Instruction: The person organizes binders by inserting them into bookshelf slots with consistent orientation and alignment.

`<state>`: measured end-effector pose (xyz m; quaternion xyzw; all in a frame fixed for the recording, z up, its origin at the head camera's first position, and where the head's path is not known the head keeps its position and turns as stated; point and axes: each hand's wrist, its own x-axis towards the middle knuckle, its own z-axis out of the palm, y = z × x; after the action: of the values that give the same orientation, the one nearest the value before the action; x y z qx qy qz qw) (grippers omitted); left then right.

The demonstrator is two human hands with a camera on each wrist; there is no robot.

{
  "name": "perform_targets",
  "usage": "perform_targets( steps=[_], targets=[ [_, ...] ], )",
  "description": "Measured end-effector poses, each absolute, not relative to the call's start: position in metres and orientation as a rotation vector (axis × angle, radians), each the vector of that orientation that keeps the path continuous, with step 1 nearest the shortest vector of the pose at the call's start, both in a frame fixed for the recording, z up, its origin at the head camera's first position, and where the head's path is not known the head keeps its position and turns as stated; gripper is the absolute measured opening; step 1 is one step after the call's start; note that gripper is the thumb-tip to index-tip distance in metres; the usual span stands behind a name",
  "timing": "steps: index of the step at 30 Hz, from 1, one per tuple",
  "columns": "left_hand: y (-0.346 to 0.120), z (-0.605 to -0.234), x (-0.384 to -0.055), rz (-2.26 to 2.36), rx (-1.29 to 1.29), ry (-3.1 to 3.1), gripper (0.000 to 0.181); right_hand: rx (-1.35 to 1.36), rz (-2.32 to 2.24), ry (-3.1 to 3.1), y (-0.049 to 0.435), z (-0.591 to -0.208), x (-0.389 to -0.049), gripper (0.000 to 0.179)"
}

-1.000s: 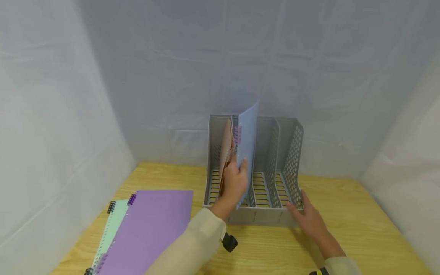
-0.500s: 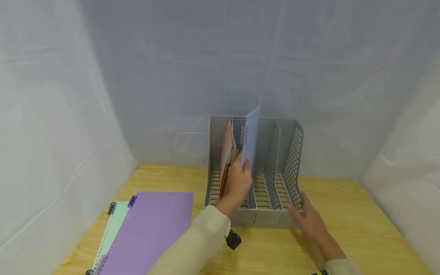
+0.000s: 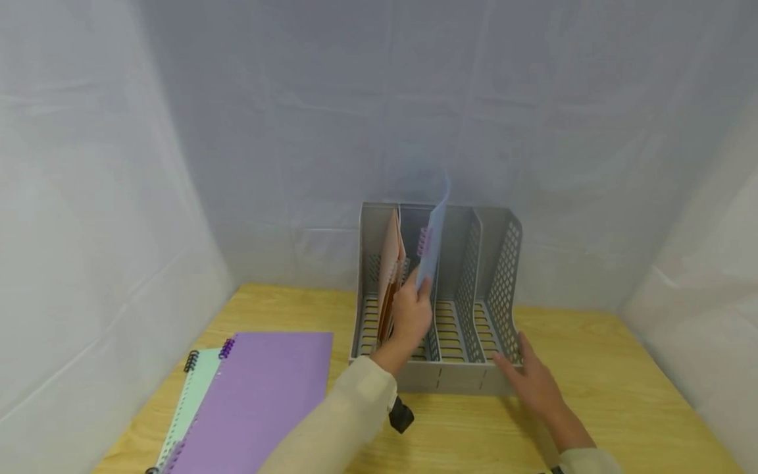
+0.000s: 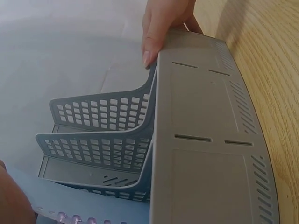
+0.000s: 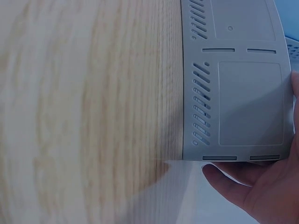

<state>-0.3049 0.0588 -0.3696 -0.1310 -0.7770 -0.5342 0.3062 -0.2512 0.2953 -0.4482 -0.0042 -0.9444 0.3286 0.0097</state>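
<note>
My left hand (image 3: 412, 316) grips a blue notebook (image 3: 432, 243) with a pink-purple spiral binding by its near edge. The notebook stands nearly upright, leaning slightly right, in the second compartment from the left of a grey file organizer (image 3: 458, 378); its lower part is hidden by the hand. In the left wrist view the blue cover (image 4: 117, 207) lies along a perforated divider. My right hand (image 3: 535, 382) holds the organizer's front right corner, thumb on the front rim and fingers along the outer side. A pinkish-brown notebook (image 3: 389, 260) leans in the leftmost compartment.
A purple spiral notebook (image 3: 266, 388) lies on the wooden table (image 3: 592, 368) at the left, partly covering a mint-green one (image 3: 198, 375). White sheeting (image 3: 296, 131) encloses the table at the back and sides. Perforated dividers (image 3: 474, 283) separate the organizer's compartments.
My left hand has shifted slightly right and farther in, carrying the blue notebook deeper into the compartment; its cover now shows more edge-on. The right hand stays at the organizer's corner.
</note>
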Motion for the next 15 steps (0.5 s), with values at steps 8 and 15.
perform_targets(
  steps=[8,15],
  targets=[
    [0.060,-0.378,-0.307,-1.406,-0.329,-2.083,0.028,-0.011,1.018,-2.949,0.295,-0.446,-0.250,0.090],
    [0.061,-0.385,-0.309,-1.412,-0.356,-2.079,0.028,-0.024,1.045,-2.941,0.296,-0.447,-0.251,0.090]
  ],
)
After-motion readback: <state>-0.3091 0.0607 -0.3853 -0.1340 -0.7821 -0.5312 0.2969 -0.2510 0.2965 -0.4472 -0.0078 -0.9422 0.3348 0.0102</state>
